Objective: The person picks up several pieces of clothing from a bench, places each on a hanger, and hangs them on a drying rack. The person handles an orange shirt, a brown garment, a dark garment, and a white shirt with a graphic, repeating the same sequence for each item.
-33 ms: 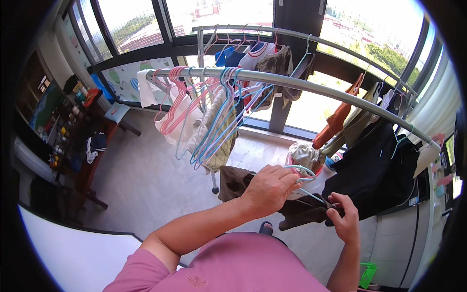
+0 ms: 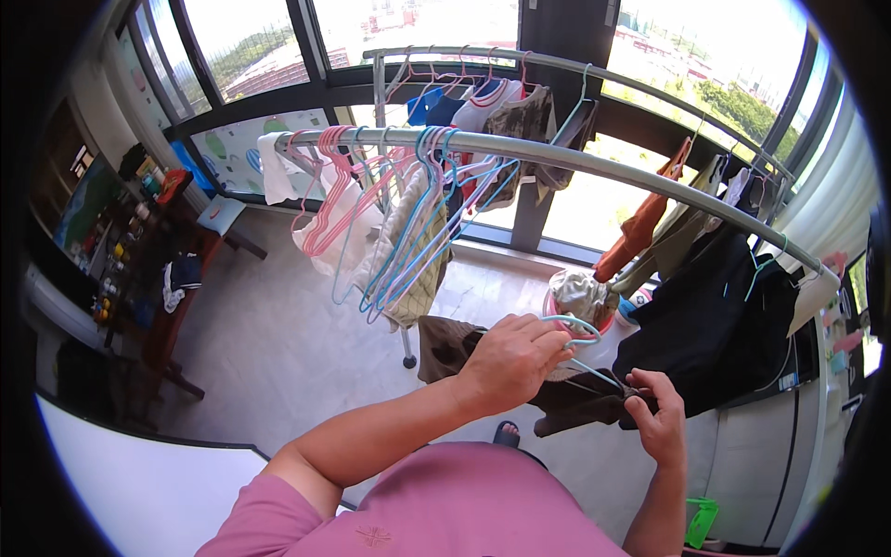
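My left hand [image 2: 518, 360] is closed on a light blue clothes hanger [image 2: 577, 329] near its hook. A dark brown garment [image 2: 447, 347] is on this hanger and spreads out on both sides of my left hand. With fingers and thumb, my right hand [image 2: 657, 414] pinches the garment's edge at the hanger's right end. What kind of garment it is cannot be made out. Just beyond my hands, pink, blue and lilac hangers [image 2: 408, 232] hang bunched on the near rail [image 2: 557, 153] of a drying rack. Black clothing [image 2: 719, 325] hangs close to my right hand.
Shirts [image 2: 487, 107] hang on the rack's far rail, and an orange-brown garment [image 2: 640, 227] hangs at the right. A basin with crumpled laundry [image 2: 583, 295] stands beyond my hands. At the left is a wooden bench [image 2: 190, 306] with small things behind it. Windows line the far side.
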